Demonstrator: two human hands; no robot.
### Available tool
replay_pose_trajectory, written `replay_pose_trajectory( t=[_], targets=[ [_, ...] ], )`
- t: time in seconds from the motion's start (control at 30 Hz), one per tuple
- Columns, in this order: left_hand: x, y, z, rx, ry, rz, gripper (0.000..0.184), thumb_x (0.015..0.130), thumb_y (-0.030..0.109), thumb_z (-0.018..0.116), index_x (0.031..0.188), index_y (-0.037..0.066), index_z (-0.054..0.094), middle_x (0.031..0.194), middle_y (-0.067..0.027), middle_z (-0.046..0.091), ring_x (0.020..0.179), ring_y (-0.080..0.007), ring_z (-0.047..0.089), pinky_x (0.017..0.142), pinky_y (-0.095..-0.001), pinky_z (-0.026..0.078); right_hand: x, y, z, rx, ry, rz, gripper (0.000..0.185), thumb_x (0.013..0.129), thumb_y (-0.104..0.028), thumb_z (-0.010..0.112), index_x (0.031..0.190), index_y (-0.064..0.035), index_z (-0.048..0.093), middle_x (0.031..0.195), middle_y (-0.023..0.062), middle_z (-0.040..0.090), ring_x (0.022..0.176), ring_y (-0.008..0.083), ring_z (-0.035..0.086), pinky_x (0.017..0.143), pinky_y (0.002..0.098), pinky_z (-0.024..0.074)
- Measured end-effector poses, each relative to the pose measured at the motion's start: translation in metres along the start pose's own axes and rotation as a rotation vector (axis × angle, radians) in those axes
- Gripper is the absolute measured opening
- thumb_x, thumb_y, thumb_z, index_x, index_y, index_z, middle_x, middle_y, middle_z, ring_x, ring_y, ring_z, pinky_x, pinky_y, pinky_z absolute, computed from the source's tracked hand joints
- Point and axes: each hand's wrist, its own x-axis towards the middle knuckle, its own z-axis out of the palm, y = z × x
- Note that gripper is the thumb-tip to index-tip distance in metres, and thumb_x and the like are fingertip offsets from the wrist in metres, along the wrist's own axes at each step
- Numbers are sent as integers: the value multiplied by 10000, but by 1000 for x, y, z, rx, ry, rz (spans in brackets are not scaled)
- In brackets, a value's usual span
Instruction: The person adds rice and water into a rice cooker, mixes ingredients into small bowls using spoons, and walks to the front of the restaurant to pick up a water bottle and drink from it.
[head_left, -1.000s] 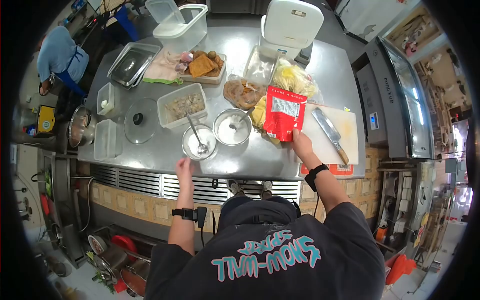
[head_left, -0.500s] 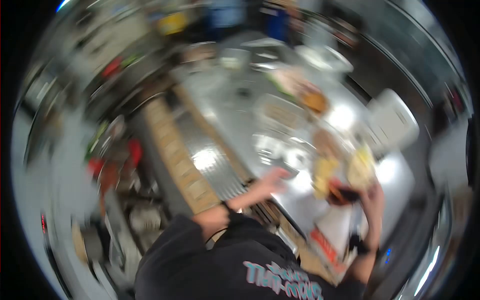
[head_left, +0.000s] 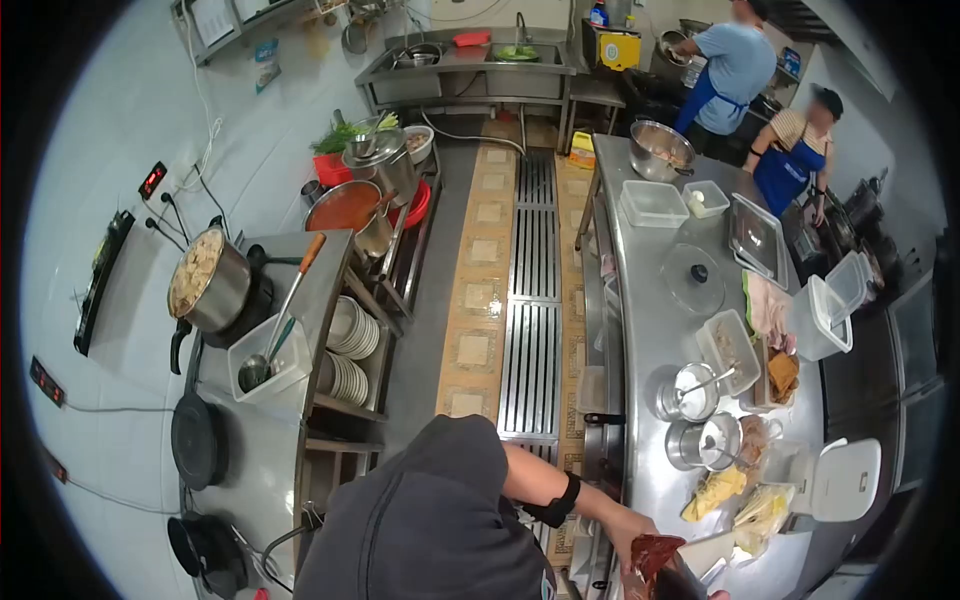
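My left hand (head_left: 628, 535) reaches down to the near end of the steel table (head_left: 650, 370), a dark band on its wrist. Its fingers are closed round a dark red, glossy bag (head_left: 656, 553), whose lower part is cut off by the frame. Beside the bag lies a white board (head_left: 706, 552). A clear bag of pale yellow food (head_left: 762, 518) and a yellow bundle (head_left: 713, 493) are close by. Only a sliver of what may be my right hand (head_left: 718, 595) shows at the bottom edge, its fingers hidden.
Two metal pots (head_left: 690, 392) with handles, clear tubs (head_left: 653, 204) and a glass lid (head_left: 692, 279) stand on the table. Leftward, a large pot (head_left: 209, 278) and a ladle tub (head_left: 270, 358) occupy a counter. Two people (head_left: 728, 62) work at the back right.
The view has swung left and up and is now sharp. The dark red bag, formerly at my right hand, is now in my left. My right hand has almost left the view.
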Motion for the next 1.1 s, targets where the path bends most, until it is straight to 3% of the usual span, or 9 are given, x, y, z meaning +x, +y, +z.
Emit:
replay_pose_trajectory(
  t=[0.17,0.43,0.63,0.67,0.73,0.77,0.8,0.9,1.1],
  targets=[
    [-23,24,46,-341,128,-161,380,686,96,731,1017,2,571,919,-57,645,814,-91,590,704,-251,489,-47,35,1,-26,117,-1,54,822,-105,541,827,-80,494,691,-13,448,602,93,416,540,238,317],
    [13,19,167,-39,-47,-64,407,661,132,753,1004,8,572,899,-55,652,774,-106,599,693,-277,483,-172,105,-90,-55,331,-35,134,802,-91,566,910,-40,506,796,28,510,703,125,478,639,264,391],
    [48,-21,339,202,-150,-296,491,639,240,779,1014,19,553,813,-52,634,745,-114,590,687,-290,481,-345,190,-234,-156,653,-115,211,787,-80,586,973,-11,516,874,59,557,779,149,525,713,284,446],
    [57,-32,367,171,-153,-247,532,641,244,778,1057,25,530,870,-59,627,793,-122,582,719,-291,475,-376,183,-255,-147,594,80,331,787,-118,621,1070,7,502,1011,78,544,894,158,519,815,289,421],
    [73,-60,407,194,-259,-206,740,642,247,780,1240,35,399,1130,-98,548,1030,-147,511,856,-290,425,-414,166,-273,37,662,9,366,783,-67,620,1112,1,475,1025,61,542,947,158,514,869,290,393],
    [78,-83,412,284,-246,-160,844,650,236,775,1316,29,301,1267,-112,446,1166,-168,418,938,-307,367,-422,170,-281,20,819,-40,420,778,-31,610,1158,-8,432,1046,65,537,951,158,517,873,290,395],
    [82,-77,419,323,-257,-459,872,663,204,766,1345,35,249,1318,-119,387,1223,-198,360,978,-341,333,-437,163,-295,-12,839,7,322,762,-35,628,1056,20,508,1002,76,566,909,157,538,837,288,421],
    [109,-100,431,227,-175,-530,689,735,133,699,1309,60,326,1275,-108,432,1167,-214,426,967,-357,352,-470,178,-356,-175,961,32,194,783,-60,616,942,49,594,881,73,626,801,123,572,747,267,449],
    [193,-160,482,339,-207,-566,725,688,148,733,1300,79,351,1280,-109,444,1211,-210,387,976,-357,329,-488,225,-469,-218,1066,55,180,746,-17,642,913,46,617,786,66,634,726,75,548,649,230,446]
  ],
)
